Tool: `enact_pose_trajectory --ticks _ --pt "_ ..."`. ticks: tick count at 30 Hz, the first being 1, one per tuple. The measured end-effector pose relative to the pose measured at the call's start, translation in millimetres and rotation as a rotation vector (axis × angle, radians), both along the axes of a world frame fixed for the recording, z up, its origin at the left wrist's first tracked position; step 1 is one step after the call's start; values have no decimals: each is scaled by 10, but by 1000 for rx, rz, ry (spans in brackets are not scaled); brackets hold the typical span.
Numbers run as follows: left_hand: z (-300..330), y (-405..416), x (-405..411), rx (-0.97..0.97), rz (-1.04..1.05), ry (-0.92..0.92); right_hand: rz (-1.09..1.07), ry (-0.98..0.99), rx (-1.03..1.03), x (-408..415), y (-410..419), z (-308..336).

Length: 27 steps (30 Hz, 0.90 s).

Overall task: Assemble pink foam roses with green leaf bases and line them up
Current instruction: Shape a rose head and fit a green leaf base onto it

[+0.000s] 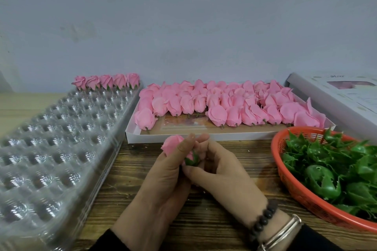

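Observation:
Over the middle of the wooden table my left hand [163,181] grips a pink foam rose [172,144], bloom pointing up and left. My right hand [220,171] pinches the green leaf base [192,160] seated at the rose's bottom end. A row of several finished roses [106,81] stands along the far end of the clear plastic cavity tray [51,149] on the left. Several bare pink rose heads [224,106] lie in rows in the shallow white box [183,135] behind my hands.
An orange mesh basket [293,185] full of green leaf bases [334,169] sits at the right. A white box lid [334,98] lies at the back right. A grey wall runs close behind the table. My right wrist wears a bead bracelet and a metal bangle.

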<state>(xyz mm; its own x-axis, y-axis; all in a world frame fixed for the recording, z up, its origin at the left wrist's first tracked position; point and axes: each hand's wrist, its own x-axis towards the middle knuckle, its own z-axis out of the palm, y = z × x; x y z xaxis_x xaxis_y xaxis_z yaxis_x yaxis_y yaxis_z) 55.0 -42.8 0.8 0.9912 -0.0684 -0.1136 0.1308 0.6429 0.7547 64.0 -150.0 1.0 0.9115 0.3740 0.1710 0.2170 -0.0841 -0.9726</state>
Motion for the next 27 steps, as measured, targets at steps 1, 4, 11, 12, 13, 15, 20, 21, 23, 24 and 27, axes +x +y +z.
enact_pose_trajectory --ticks 1,4,11,12,13,15,20,21,23,24,27 --pt "-8 -6 9 -16 5 0 -11 -10 -8 -8 10 -2" --pt "-9 -1 5 -9 6 16 -70 -88 -60 -15 28 9" --pt "-24 45 2 109 -53 -44 131 191 131 -13 -59 46" --pt "-27 48 2 99 -20 -50 100 145 89 0 -60 37" --pt "-22 47 2 108 25 -74 53 87 48 15 -60 25" --pt "-4 48 -10 247 123 -167 -58 -45 -10 30 -66 19" --pt "-18 89 2 750 299 -354 -104 -373 -115 3 -80 32" --pt "-32 97 12 794 303 -370 -87 -404 -119 -3 -81 45" --pt "-44 91 11 859 291 -396 -70 -479 -133 1 -93 76" --pt "-42 83 8 892 288 -399 -64 -513 -144 10 -106 85" --pt "-24 71 -9 1018 294 -413 -30 -511 -186 36 -140 101"
